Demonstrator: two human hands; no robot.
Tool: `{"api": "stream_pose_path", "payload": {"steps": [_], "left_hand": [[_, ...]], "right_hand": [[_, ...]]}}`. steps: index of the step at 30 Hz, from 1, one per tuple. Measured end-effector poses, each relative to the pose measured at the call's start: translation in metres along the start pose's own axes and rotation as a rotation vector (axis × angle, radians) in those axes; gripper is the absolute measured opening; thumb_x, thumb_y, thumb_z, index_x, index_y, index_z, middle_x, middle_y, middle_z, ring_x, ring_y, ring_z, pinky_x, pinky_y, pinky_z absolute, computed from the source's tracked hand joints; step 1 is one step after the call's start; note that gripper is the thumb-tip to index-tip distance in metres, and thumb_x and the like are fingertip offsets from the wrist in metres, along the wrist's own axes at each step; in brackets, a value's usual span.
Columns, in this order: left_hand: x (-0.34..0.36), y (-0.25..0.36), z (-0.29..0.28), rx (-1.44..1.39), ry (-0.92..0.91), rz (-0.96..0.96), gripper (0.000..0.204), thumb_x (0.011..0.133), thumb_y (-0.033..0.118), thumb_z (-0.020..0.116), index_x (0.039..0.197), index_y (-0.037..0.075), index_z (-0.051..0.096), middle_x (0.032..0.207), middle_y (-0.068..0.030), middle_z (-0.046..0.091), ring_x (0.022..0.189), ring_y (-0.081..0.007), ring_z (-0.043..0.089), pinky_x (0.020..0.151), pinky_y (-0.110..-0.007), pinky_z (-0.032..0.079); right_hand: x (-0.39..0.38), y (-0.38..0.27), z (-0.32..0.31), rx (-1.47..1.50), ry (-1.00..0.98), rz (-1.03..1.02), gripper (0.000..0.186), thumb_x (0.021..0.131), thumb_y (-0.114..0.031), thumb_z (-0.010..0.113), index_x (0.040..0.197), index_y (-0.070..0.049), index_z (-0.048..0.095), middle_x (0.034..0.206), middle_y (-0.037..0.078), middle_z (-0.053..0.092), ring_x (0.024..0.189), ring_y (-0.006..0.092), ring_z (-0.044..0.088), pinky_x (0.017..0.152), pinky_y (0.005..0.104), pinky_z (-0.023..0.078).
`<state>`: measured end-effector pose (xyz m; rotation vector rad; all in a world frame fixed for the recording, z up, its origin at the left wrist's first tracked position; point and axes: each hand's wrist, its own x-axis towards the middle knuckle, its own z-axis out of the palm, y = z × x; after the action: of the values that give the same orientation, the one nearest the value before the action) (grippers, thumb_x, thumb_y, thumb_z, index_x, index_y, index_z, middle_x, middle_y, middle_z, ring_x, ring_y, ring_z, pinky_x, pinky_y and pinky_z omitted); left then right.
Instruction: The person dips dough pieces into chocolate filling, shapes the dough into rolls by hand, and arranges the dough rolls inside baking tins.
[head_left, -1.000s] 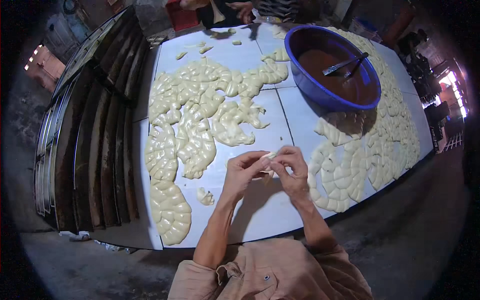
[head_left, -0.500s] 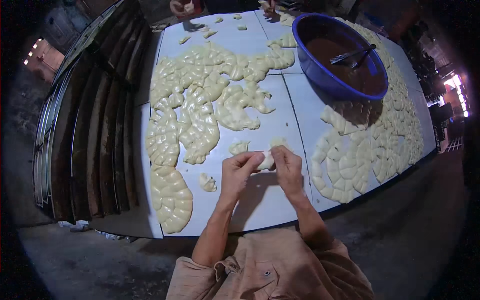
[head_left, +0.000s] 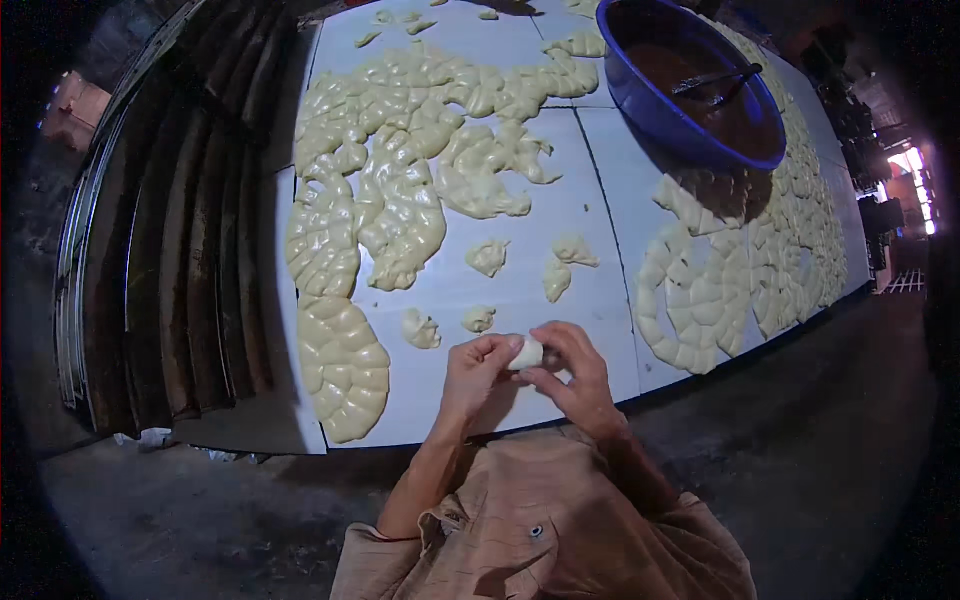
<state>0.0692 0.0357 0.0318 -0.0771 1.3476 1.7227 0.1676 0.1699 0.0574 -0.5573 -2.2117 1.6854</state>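
A small pale piece of dough [head_left: 526, 353] is pinched between both hands just above the near edge of the white table [head_left: 560, 400]. My left hand [head_left: 474, 378] grips its left side with thumb and fingers closed. On the other side, my right hand [head_left: 578, 378] has its fingers curled round the piece. Small dough lumps lie close by: one [head_left: 479, 319] just beyond the hands, another [head_left: 420, 329] to the left, and more farther out [head_left: 488, 257]. A large joined sheet of glossy dough pieces [head_left: 400, 215] covers the left part of the tabletop.
At the far right stands a blue tub [head_left: 660, 128] with brown contents and a dark-handled tool [head_left: 718, 80] inside. More flattened dough [head_left: 700, 300] spreads around it. Stacked dark trays [head_left: 165, 250] rise along the left edge. Small dough bits [head_left: 420, 27] lie at the far end.
Both hands have come nearer to me with the dough piece, and the right fingers have curled round it. Lumps formerly hidden behind the hands now show. The view has tilted down slightly.
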Motion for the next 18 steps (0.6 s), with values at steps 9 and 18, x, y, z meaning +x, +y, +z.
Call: {"api": "stream_pose_path", "payload": {"steps": [9, 18], "left_hand": [[-0.024, 0.006, -0.016, 0.968, 0.140, 0.583, 0.035, 0.094, 0.029, 0.064, 0.124, 0.010, 0.065, 0.095, -0.0114, 0.068, 0.071, -0.0210, 0.068, 0.066, -0.034, 0.053], [-0.016, -0.005, -0.007, 1.130, 0.042, 0.531, 0.037, 0.091, 0.032, 0.066, 0.120, 0.010, 0.066, 0.104, -0.0107, 0.065, 0.082, -0.0288, 0.067, 0.068, -0.037, 0.054]], "right_hand": [[-0.006, 0.020, 0.000, -0.661, -0.145, -0.033, 0.025, 0.093, -0.019, 0.065, 0.113, -0.003, 0.067, 0.101, 0.009, 0.064, 0.081, 0.0207, 0.064, 0.073, 0.0307, 0.052], [0.039, 0.023, -0.019, -0.634, 0.174, -0.135, 0.038, 0.087, -0.020, 0.070, 0.119, -0.003, 0.062, 0.101, 0.014, 0.063, 0.098, 0.0334, 0.063, 0.083, 0.0423, 0.051]]}}
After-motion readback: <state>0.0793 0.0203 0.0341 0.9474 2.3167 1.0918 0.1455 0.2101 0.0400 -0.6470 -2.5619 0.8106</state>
